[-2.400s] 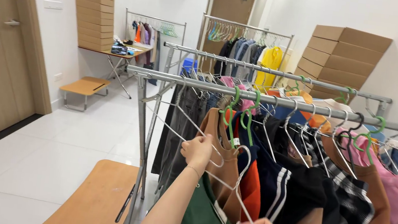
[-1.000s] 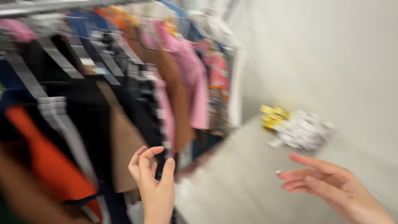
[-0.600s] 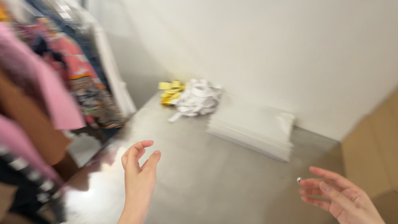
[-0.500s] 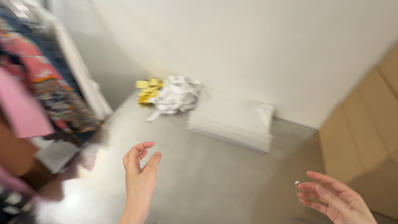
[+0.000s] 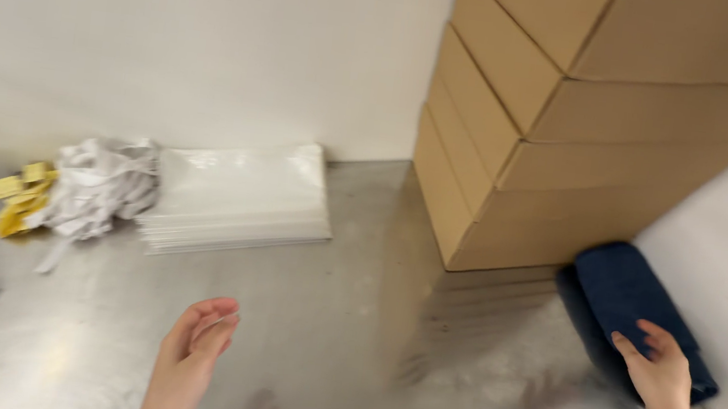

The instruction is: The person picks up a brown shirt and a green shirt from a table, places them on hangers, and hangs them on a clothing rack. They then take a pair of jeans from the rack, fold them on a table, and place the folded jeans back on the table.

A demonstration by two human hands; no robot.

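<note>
right hand (image 5: 660,372) fingers apparently closing on folded navy cloth (image 5: 638,308) | left hand (image 5: 197,341) fingers open, empty

Left hand (image 5: 198,334): raised, empty, fingers loosely curled | Right hand (image 5: 660,369): extended forward, fingers spread | Both forearms bare, reaching from below

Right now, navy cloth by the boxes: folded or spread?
Folded. The navy cloth lies as a compact, thick bundle with rounded edges on the metal table, beside the cardboard boxes; the right hand touches it.
</note>
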